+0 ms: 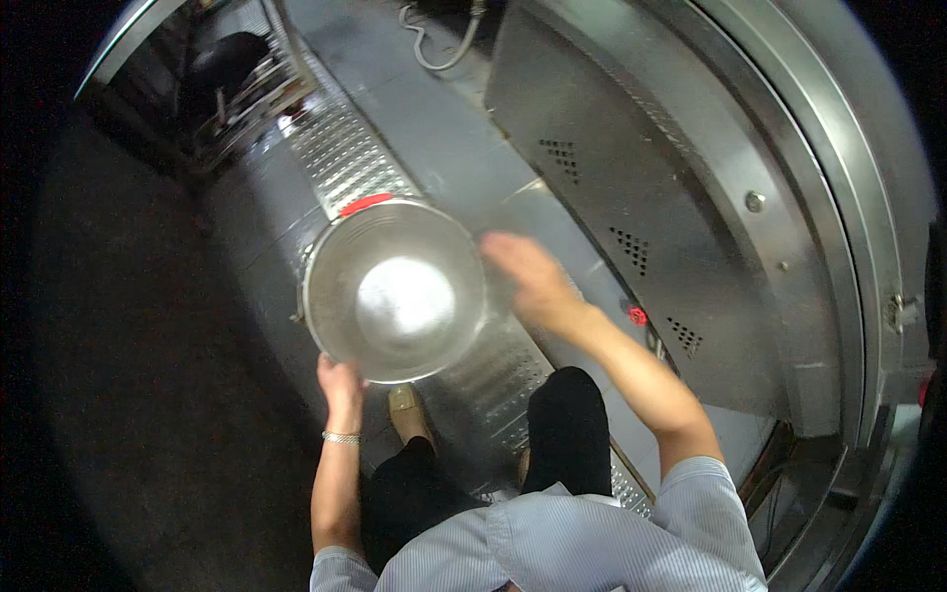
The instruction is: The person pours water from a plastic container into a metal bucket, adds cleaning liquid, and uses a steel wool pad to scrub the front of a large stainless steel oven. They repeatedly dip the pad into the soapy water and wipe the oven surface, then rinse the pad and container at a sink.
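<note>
The pot [395,296], round and steel, is held above the floor [439,148] in front of the person, its mouth facing up toward the camera and its bottom shining brightly inside. A red piece [366,203] sits on its far rim.

The left hand [342,382] grips the near rim at the lower left, so the pot lies ahead of that hand and to its right. The right hand [533,281] is open, blurred, with the fingers stretched toward the pot's right side; the pot lies just to the left of its fingertips, and whether they touch the rim cannot be told.

A bracelet [341,437] circles the left wrist. Below the pot, a shoe [405,407] shows near the rim, and a bent knee [569,405] in black stands to the right. A dimpled metal grate [350,148] runs diagonally under the pot across the grey floor. Farther right stands a steel panel [631,178] with holes, a red knob [636,315] low beside it. A pale hose [441,64] curls at the top.
</note>
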A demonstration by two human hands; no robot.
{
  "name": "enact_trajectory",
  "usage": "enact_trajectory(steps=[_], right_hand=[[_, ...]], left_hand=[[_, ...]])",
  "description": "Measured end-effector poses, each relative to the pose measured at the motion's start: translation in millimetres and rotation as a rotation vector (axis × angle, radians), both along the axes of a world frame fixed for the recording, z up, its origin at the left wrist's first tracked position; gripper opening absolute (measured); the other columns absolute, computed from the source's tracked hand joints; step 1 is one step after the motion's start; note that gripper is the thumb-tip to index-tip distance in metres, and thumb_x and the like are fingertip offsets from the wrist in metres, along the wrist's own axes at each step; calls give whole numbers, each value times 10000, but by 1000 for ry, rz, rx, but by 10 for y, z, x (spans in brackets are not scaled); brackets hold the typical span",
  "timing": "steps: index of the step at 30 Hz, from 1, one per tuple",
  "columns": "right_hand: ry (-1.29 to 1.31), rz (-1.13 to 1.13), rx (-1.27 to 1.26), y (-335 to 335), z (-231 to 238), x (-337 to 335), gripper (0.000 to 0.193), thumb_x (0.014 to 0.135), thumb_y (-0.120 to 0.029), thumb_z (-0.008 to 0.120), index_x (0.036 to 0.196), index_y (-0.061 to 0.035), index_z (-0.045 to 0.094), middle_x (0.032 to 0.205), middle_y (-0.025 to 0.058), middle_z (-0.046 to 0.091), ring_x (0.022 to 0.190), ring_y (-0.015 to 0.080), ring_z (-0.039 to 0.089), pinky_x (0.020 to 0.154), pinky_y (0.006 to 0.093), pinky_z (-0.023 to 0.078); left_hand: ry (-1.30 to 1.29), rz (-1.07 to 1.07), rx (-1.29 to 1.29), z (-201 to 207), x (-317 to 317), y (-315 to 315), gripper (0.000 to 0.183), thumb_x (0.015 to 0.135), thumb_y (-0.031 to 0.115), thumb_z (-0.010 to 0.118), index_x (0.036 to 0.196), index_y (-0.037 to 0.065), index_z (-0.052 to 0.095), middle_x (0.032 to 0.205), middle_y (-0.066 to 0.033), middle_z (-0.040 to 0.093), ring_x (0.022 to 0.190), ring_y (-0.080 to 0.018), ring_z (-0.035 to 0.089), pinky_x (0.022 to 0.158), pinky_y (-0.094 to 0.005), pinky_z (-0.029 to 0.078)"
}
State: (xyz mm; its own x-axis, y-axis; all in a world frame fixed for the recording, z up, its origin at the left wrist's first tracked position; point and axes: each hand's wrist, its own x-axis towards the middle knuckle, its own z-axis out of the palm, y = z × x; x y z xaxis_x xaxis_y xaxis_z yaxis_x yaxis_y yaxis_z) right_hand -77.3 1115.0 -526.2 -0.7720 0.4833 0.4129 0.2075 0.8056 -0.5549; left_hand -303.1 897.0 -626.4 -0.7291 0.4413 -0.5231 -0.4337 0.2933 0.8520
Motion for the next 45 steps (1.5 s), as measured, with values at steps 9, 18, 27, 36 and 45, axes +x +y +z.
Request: enact_trajectory(steps=[9, 18, 27, 36, 45], right_hand=[[-1034, 92, -248, -59, -2025, -781, 144, 715, -119, 555, 791, -42, 650, 874, 142, 609, 816, 264, 608, 675, 357, 495], [-1076, 413, -116, -672, -2420, -720, 117, 711, -95, 556, 759, -45, 650, 790, 127, 625, 741, 248, 597, 673, 350, 479], [-221, -373, 493, 138, 583, 288, 248, 631, -84, 526, 855, 18, 491, 812, 128, 462, 788, 257, 442, 688, 358, 385], [-463, -824, 1009, 380, 1520, 2741, 396, 616, -33, 520, 1009, 17, 540, 1107, 126, 521, 1029, 276, 491, 857, 390, 406], [-431, -1083, 849, 20, 1215, 3053, 445, 683, -22, 478, 1126, 11, 480, 1131, 178, 501, 1069, 302, 474, 917, 395, 373]], left_hand=[[65, -176, -65, 108, 378, -142, 357, 661, -102, 441, 1010, -30, 464, 813, -128, 556, 464, -145, 510, 325, -229, 387], [23, -236, -61, 48, 341, -281, 432, 623, -134, 399, 1037, -14, 428, 827, -120, 539, 458, -150, 496, 299, -216, 366], [87, -364, -200, -213, 207, -400, 524, 579, -110, 398, 1099, -44, 417, 835, -121, 553, 528, -179, 526, 423, -255, 421], [118, -337, -91, -408, 113, -429, 491, 593, -101, 454, 1081, -41, 454, 956, -92, 560, 827, -212, 533, 749, -294, 419], [140, -386, -229, -546, -52, -365, 426, 616, -59, 477, 1041, -69, 462, 904, -89, 570, 740, -174, 538, 667, -270, 433]])
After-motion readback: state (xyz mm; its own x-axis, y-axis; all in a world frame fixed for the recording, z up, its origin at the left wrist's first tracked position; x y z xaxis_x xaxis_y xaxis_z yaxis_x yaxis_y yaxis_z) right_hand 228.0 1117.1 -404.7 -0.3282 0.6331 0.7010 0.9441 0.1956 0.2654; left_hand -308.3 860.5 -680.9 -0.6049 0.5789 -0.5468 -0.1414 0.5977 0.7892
